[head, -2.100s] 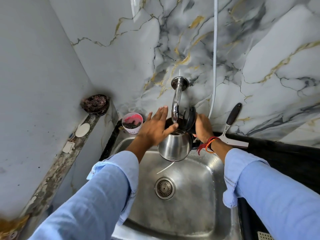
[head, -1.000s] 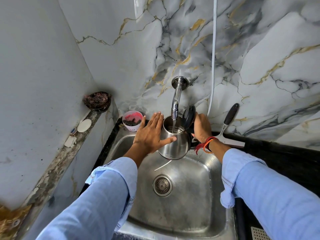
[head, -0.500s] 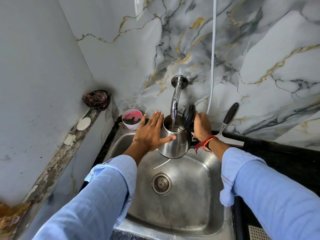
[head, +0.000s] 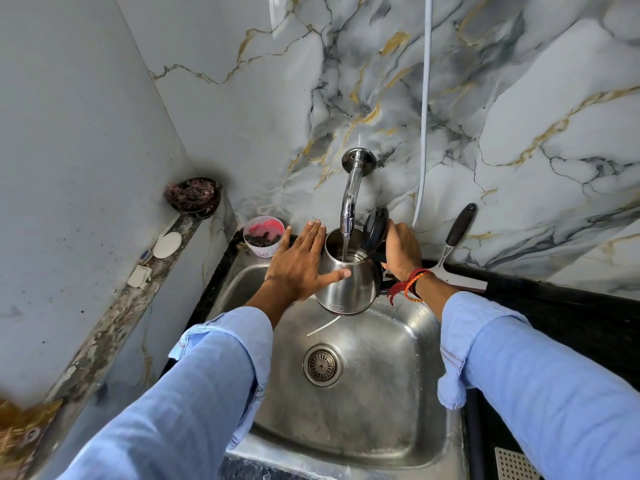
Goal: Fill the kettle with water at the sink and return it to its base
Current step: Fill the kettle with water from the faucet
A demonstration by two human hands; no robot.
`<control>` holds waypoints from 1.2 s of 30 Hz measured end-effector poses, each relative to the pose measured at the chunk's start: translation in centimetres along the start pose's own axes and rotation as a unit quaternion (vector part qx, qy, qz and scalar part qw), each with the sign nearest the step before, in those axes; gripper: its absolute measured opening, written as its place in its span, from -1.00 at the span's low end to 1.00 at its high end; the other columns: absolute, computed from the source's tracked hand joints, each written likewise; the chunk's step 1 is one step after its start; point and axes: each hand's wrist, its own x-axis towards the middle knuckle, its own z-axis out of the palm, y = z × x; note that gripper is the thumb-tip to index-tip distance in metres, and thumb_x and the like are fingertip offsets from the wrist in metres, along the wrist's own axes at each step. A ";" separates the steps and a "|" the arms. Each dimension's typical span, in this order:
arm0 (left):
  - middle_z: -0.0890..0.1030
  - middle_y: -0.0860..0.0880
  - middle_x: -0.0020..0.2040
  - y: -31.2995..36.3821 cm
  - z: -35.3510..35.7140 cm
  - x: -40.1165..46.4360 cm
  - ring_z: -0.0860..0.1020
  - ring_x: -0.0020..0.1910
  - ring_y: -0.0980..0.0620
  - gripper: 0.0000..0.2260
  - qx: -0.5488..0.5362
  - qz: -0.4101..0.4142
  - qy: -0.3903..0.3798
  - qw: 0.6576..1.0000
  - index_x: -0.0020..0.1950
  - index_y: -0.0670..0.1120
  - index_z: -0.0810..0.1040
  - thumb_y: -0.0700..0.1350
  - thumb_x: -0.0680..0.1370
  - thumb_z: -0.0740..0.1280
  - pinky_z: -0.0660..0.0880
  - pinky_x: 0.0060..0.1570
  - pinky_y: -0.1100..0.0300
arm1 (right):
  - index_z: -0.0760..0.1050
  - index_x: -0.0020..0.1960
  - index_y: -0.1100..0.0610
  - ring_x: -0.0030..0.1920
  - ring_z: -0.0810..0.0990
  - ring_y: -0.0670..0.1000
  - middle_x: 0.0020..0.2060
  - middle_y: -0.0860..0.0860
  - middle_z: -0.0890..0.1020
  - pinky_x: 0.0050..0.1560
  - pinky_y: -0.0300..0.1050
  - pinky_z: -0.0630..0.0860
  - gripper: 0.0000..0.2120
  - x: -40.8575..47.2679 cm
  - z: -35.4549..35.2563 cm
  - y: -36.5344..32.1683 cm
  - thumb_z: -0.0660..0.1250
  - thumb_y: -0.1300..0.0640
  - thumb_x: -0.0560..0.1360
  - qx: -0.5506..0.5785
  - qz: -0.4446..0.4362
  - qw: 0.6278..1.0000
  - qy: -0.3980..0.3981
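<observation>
A steel kettle (head: 349, 289) hangs over the steel sink (head: 398, 375) with its black lid (head: 375, 228) flipped up. It sits right under the chrome wall tap (head: 351, 188), and a stream of water runs from the spout into its mouth. My right hand (head: 401, 251) grips the kettle's black handle on the right side. My left hand (head: 301, 265) lies flat against the kettle's left flank, fingers spread, thumb across the steel body. The kettle's base is out of sight.
A white cup with pink and dark contents (head: 264, 235) stands at the sink's back left corner. A squeegee (head: 457, 258) leans on the black counter at the right. A dark bowl (head: 192, 195), a soap bar (head: 167, 244) and small items sit on the left ledge. A white hose (head: 424, 109) hangs down the marble wall.
Water now runs into the kettle. My left hand dropped from near the tap to the kettle's side, and the kettle sits squarely under the spout. Since half a second ago, little has moved.
</observation>
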 end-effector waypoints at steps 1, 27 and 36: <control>-0.02 -0.07 0.68 0.0 0.0 0.0 -0.10 0.65 0.04 -0.04 0.000 0.000 0.000 1.000 0.66 -0.15 -0.03 0.53 0.51 -0.06 -0.19 0.61 -0.15 | 0.33 -0.43 0.10 -0.34 0.37 -0.08 -0.40 -0.02 0.40 -0.35 -0.11 0.23 -0.42 0.0 0.0 0.0 -0.08 -0.33 0.47 -0.002 0.001 1.000 -0.002; 0.03 -0.08 0.68 -0.5 0.1 0.1 -0.05 0.65 0.03 -0.04 -0.008 0.010 0.006 1.000 0.66 -0.14 0.01 0.53 0.49 -0.05 -0.11 0.61 -0.16 | 0.25 0.00 0.09 -0.02 0.28 0.07 -0.05 0.12 0.35 0.00 -0.10 0.18 -0.58 0.7 0.5 0.3 -0.20 -0.15 0.41 -0.080 0.023 0.996 -0.040; 0.61 -0.13 0.32 1.2 -4.2 4.4 0.53 0.32 -0.13 -0.62 -0.383 -0.017 -0.011 0.924 0.39 -0.12 0.51 0.05 0.64 0.31 0.39 0.21 0.14 | 0.46 -0.31 0.25 -0.26 0.46 0.15 -0.30 0.20 0.52 -0.21 -0.03 0.37 -0.31 0.7 0.8 0.9 -0.06 -0.32 0.50 0.029 0.014 0.999 -0.006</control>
